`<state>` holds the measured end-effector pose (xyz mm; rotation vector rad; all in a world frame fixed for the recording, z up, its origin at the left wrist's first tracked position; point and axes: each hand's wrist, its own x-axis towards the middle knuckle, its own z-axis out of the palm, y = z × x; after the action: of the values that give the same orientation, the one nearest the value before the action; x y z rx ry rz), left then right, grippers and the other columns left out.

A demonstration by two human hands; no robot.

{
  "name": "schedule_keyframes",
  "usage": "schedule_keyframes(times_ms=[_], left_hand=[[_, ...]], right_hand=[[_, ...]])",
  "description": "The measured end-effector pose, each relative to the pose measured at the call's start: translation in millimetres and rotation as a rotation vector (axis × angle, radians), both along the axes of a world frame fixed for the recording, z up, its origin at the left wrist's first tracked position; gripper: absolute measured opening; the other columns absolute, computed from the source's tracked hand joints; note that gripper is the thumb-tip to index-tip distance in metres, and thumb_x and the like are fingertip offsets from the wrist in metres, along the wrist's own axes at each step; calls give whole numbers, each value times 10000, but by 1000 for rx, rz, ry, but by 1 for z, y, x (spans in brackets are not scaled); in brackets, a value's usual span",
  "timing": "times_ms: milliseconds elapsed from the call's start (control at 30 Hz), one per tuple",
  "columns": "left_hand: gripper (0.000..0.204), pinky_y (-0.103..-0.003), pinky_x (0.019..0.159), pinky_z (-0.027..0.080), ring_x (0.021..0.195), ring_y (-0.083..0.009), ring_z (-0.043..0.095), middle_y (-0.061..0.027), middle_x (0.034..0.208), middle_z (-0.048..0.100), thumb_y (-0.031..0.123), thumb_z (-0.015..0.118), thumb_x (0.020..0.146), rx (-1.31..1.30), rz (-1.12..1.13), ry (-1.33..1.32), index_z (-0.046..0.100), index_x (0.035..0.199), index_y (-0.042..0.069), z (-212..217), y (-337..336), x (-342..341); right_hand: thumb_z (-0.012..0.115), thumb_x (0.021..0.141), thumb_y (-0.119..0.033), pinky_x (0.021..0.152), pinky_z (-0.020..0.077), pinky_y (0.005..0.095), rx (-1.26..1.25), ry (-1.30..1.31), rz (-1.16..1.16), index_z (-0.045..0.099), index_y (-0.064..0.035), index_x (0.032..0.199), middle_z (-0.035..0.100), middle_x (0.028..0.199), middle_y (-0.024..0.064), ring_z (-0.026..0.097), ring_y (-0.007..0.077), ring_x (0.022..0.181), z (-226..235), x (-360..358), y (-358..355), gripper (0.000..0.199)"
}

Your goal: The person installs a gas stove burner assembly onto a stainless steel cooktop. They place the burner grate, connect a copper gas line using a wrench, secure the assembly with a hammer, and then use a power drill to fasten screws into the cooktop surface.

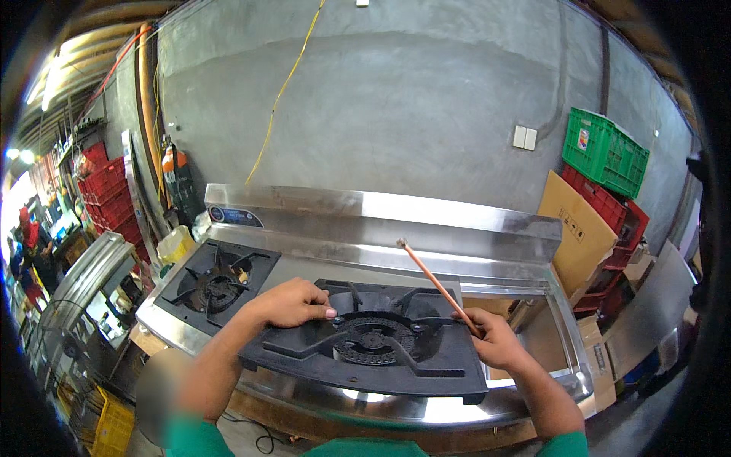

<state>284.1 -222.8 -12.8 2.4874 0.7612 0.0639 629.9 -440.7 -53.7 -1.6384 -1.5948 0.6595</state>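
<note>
Right hand (496,340): fingers closed round lower end of thin copper tube (438,284), which slants up-left, fitting at its tip (detail too small to read). Left hand (293,302): loosely curled, fingertips resting on black cast-iron grate (312,343) beside ring burner (373,341). Both on steel stove (426,221).

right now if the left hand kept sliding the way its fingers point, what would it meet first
The left hand lies on the black grate with fingers pointing right, toward the centre. It would probably meet the round burner ring first, though a raised grate prong may come sooner; depth is unclear.
</note>
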Motion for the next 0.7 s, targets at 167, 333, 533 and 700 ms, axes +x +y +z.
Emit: schedule_keyframes(times_ms=[167,333,533,700], left_hand=[[354,-376,858,501,950,-233,671,-172,1007,720,343,626,980,-158,49,-290,709,1068,11,-25,8,-11],[282,-361,1065,441,1192,-249,619,-89,1185,706,162,636,945,-222,270,-748,690,1183,22,-63,-14,-58],[390,-379,1058,469,1224,-280,629,-143,1240,694,23,727,780,236,4,-709,711,1166,73,-75,-10,-73],[235,-347,905,517,1020,-243,688,-113,1088,731,80,739,845,373,228,-790,703,1075,41,-53,35,-42]], right_hand=[[703,781,-115,716,512,355,279,-307,-112,650,-33,1181,618,942,136,625,282,786,1,-4,-3,411],[796,806,-197,743,517,308,587,-398,-150,650,3,1109,669,960,126,665,259,829,-8,-6,-1,391],[797,779,-119,728,588,365,699,-512,128,667,-22,1032,734,945,153,742,333,853,-12,7,13,300],[722,782,-39,631,548,320,594,-329,13,658,-8,962,695,790,142,693,207,681,-3,8,17,193]])
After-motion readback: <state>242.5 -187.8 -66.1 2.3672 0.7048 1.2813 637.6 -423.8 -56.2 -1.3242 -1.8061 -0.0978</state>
